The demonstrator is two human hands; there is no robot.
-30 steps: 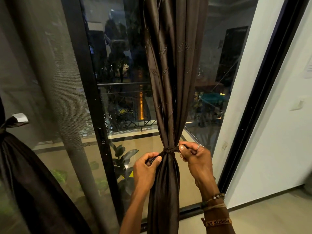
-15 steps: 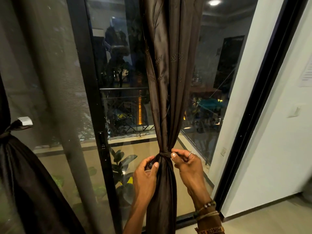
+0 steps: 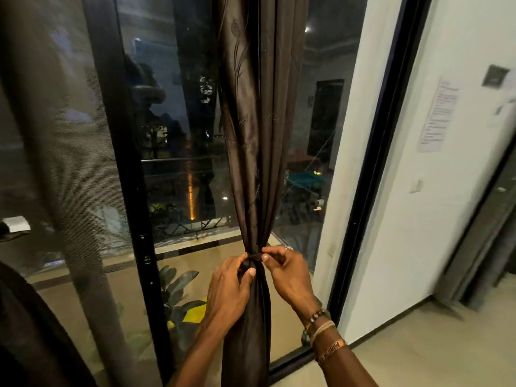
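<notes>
Hanging before the glass door, the brown curtain is gathered into one bundle and cinched at its waist by a dark tie band; the band is pinched on one side by the left hand — thumb and fingers curled against the fabric — and on the other by the right hand; a leafy plant is seen behind the glass.
</notes>
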